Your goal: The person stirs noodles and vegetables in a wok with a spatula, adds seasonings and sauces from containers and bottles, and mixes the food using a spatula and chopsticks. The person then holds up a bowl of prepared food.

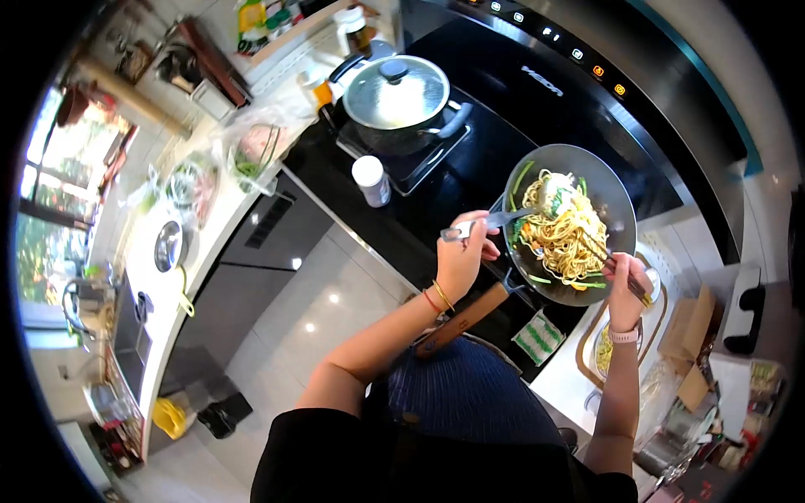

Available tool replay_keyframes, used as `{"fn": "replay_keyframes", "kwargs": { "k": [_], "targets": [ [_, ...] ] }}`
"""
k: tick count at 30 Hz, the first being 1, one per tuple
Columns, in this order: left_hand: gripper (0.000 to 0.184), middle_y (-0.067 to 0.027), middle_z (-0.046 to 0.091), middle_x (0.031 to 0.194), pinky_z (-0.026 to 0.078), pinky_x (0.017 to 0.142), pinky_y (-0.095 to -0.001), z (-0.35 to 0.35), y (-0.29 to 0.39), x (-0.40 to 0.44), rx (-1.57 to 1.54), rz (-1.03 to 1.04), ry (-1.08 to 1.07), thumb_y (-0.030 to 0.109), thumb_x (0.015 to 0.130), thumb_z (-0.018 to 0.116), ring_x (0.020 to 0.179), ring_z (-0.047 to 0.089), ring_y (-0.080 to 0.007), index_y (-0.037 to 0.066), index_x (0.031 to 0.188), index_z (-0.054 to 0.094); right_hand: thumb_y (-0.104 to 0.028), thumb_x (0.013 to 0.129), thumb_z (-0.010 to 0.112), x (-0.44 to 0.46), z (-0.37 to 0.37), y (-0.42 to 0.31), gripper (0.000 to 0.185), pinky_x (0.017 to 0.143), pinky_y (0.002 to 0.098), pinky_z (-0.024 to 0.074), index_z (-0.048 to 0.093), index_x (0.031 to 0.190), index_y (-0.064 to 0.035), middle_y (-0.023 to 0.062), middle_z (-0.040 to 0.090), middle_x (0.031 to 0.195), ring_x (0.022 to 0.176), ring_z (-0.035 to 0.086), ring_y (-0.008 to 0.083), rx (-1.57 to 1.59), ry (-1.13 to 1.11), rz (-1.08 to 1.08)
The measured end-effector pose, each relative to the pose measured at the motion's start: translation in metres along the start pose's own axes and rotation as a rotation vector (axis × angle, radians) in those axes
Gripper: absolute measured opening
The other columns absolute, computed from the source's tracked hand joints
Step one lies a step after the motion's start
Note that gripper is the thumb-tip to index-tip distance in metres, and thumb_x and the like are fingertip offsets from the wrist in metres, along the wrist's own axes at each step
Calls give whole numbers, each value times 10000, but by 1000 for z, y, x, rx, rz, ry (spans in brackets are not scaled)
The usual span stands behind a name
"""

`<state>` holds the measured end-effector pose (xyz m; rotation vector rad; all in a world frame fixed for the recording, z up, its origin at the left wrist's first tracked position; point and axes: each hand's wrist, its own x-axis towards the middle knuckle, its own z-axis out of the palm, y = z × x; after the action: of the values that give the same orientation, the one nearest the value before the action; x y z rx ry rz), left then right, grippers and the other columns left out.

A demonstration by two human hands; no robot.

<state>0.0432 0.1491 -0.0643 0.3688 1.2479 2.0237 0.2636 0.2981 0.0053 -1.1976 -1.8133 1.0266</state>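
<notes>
Noodles (572, 245) with green vegetable pieces fill the middle of a dark wok (616, 186) on the stove. My left hand (463, 258) is closed around the handle of a grey spatula (506, 217), whose head reaches into the noodles and is partly hidden. Chopsticks (641, 292) are gripped in my right hand (625, 293) at the wok's near right rim, their tips among the noodles. The wok's wooden handle (465, 320) points toward my body, below my left forearm, with no hand on it.
A lidded pot (396, 94) sits on the other burner, with a white-capped bottle (371, 181) beside it. A green-and-white cloth (539, 338) lies near the wok. Bagged vegetables (251, 155) and a metal bowl (170, 246) occupy the left counter. A tray (589, 369) stands at right.
</notes>
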Motion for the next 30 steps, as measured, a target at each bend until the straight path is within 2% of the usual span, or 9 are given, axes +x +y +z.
{"fn": "replay_keyframes", "kwargs": {
  "k": [6,8,11,12,13,15,22,26,30],
  "targets": [
    [312,-113,640,873,513,528,-222,-19,-8,-9,-165,-118,-91,157,907,556,594,611,-121,-22,1160,511,-142,914,552,11,22,-16,192,676,223,514,630,912,33,53,636,823,772,614,115,-172,-42,-212],
    [313,-95,632,856,512,536,-223,-23,-13,-6,-119,-135,-101,149,902,562,602,605,-116,-25,1157,512,-150,904,576,11,19,-23,183,652,210,501,639,916,22,65,646,834,732,620,114,-49,-2,-123],
    [241,-88,621,821,506,549,-217,-20,-2,4,-106,-15,-111,146,933,502,611,600,-103,-31,1094,533,-108,873,603,-6,15,-32,113,637,212,488,660,875,-10,32,656,819,719,617,103,-106,-305,1],
    [232,-90,623,805,504,550,-216,-16,8,9,-86,27,-119,154,942,487,607,600,-101,-31,1070,542,-66,854,604,-12,18,-14,81,623,233,480,666,881,-21,40,656,804,733,617,106,-167,-424,-211],
    [232,-87,622,773,503,551,-217,-12,23,14,24,70,-125,167,947,478,601,599,-99,-30,1044,552,-67,853,591,-23,28,-41,92,616,274,483,667,882,-24,99,655,809,726,630,170,-245,-629,-248],
    [258,-97,626,744,503,553,-223,-6,47,25,178,149,-165,198,958,464,591,604,-107,-32,1008,570,-104,843,571,-21,37,-23,126,591,368,475,586,960,-59,131,570,806,713,585,313,-657,-758,-652],
    [269,-66,609,677,450,528,-190,20,111,44,626,454,-369,192,965,462,566,572,-76,-34,994,604,-85,857,582,23,-6,21,115,593,306,472,632,860,19,164,616,752,657,618,266,-435,-31,-538],
    [251,-67,598,650,433,477,-185,43,119,53,895,467,-454,180,958,464,517,565,-81,-25,954,608,-103,862,594,31,-18,42,148,551,250,457,637,839,37,123,649,702,583,613,148,-223,144,-97],
    [229,-71,568,542,412,426,-207,62,108,78,800,436,-525,148,943,439,446,568,-130,-18,866,576,-152,896,569,35,4,67,206,500,243,506,588,857,50,126,630,721,552,613,172,424,298,311]
  ]
}}
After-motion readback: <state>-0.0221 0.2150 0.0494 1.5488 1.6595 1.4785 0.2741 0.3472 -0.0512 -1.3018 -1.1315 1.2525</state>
